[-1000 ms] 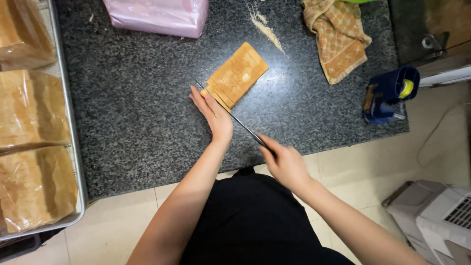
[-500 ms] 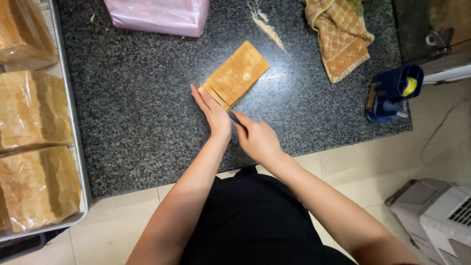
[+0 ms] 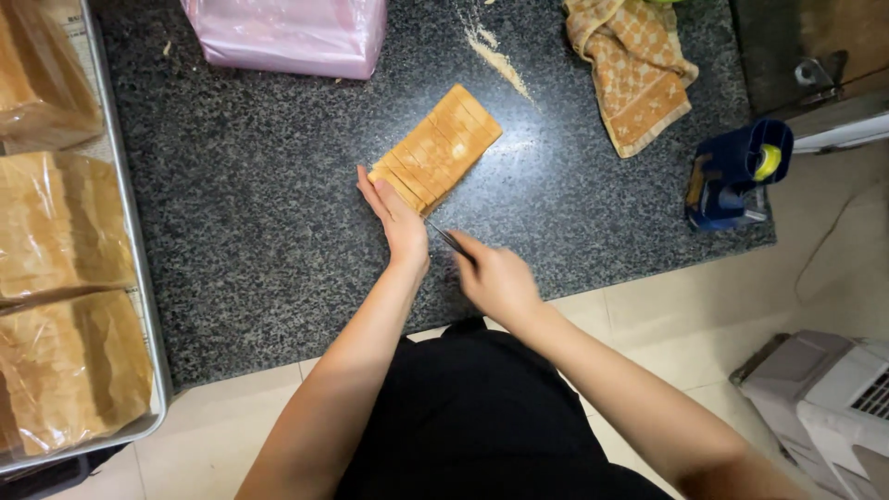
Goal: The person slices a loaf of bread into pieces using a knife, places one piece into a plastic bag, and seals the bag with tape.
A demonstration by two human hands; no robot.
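My left fingers (image 3: 381, 196) lie flat against the sliced loaf (image 3: 437, 148). My right hand (image 3: 495, 276) grips the knife (image 3: 448, 240) on the counter (image 3: 278, 185).

A sliced loaf (image 3: 437, 148) lies slantwise mid-counter (image 3: 259, 231), the left hand (image 3: 398, 222) flat against its near end. The right hand (image 3: 495, 278) sits just right of that, gripping a knife (image 3: 446, 239) between the two hands. Behind the loaf – a bagged package (image 3: 287, 32) to the left, a cloth (image 3: 634, 69) to the right. A tape dispenser (image 3: 732, 171) stands at the counter's right edge; a tray (image 3: 139, 278) of wrapped loaves (image 3: 60, 227) lies far left.
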